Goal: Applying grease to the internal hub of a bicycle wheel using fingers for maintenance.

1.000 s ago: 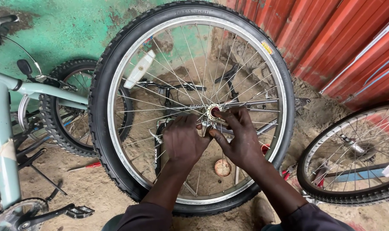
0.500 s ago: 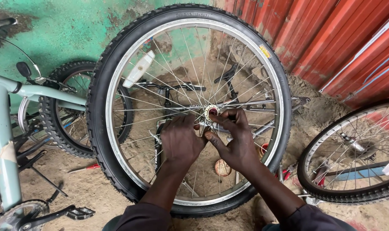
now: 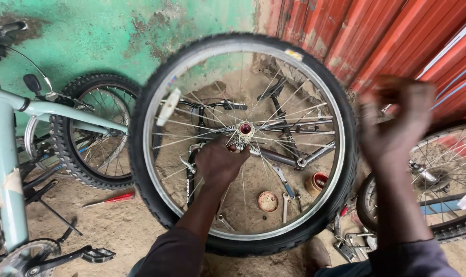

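A bicycle wheel (image 3: 340,169) with a black tyre and a silver rim stands upright in front of me. My left hand (image 3: 220,164) grips it at the hub (image 3: 244,129), fingers closed around the axle among the spokes. My right hand (image 3: 397,123) is off the wheel, raised at its right edge near the tyre, blurred, with the fingers loosely apart and nothing in them. A white reflector (image 3: 167,106) sits on the spokes at the upper left.
A light-blue bicycle frame (image 3: 10,154) and a second wheel (image 3: 92,131) stand at the left, a third wheel (image 3: 438,184) at the right. A black frame (image 3: 289,149), spanners (image 3: 285,205), a small tin (image 3: 317,182), a lid (image 3: 268,201) and a red-handled screwdriver (image 3: 112,199) lie on the sandy ground.
My right hand has left the hub and swung out to the right side of the tyre. The left hand stays at the hub. The view has shifted left.
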